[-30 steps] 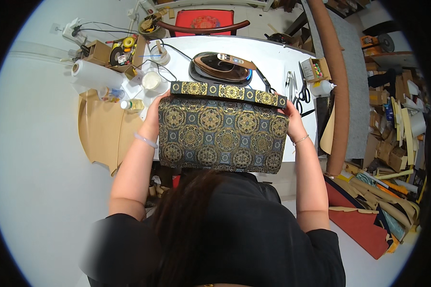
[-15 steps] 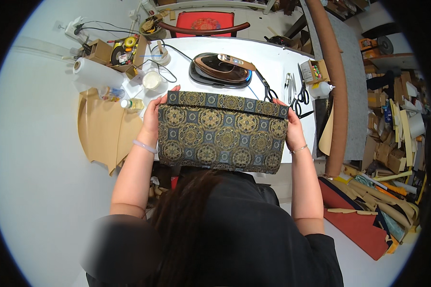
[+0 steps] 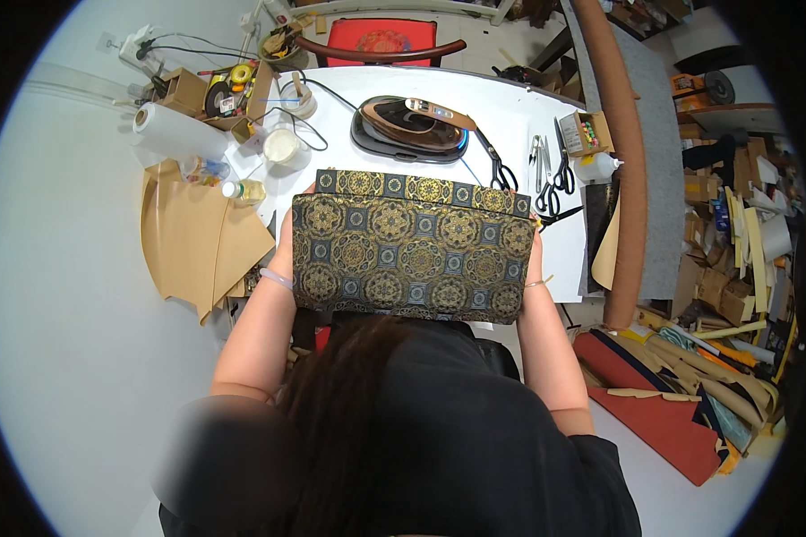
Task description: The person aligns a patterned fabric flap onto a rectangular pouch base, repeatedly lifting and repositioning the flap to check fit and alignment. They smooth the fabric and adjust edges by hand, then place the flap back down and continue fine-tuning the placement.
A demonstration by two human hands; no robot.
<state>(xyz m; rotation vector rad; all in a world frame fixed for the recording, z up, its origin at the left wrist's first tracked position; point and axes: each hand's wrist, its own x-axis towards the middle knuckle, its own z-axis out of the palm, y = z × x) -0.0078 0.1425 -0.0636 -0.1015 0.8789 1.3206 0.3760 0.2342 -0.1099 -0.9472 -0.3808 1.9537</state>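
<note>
A wide piece of brocade fabric (image 3: 412, 251), dark with gold and blue-grey medallions, is held up over the near edge of the table. A folded strip runs along its far side. My left hand (image 3: 286, 237) grips its left edge, and most of the fingers are hidden behind the cloth. At the opposite edge my right hand (image 3: 535, 251) holds on, its fingers largely covered too. Beyond the fabric an iron (image 3: 412, 127) rests on its dark base. Black-handled scissors (image 3: 560, 177) lie past the right end of the fabric.
The white table (image 3: 331, 98) carries a white tub (image 3: 283, 148), a small bottle (image 3: 244, 191), a plastic roll (image 3: 179, 134) and a tool box (image 3: 237, 94) at left. Tan sheet material (image 3: 197, 242) hangs at the left edge. A long brown roll (image 3: 631, 179) stands right; a red chair (image 3: 382, 40) is behind.
The fabric has shifted slightly left, and its folded strip now lies closer against the main panel. Both hands have slid further behind it, and my right arm has moved inward.
</note>
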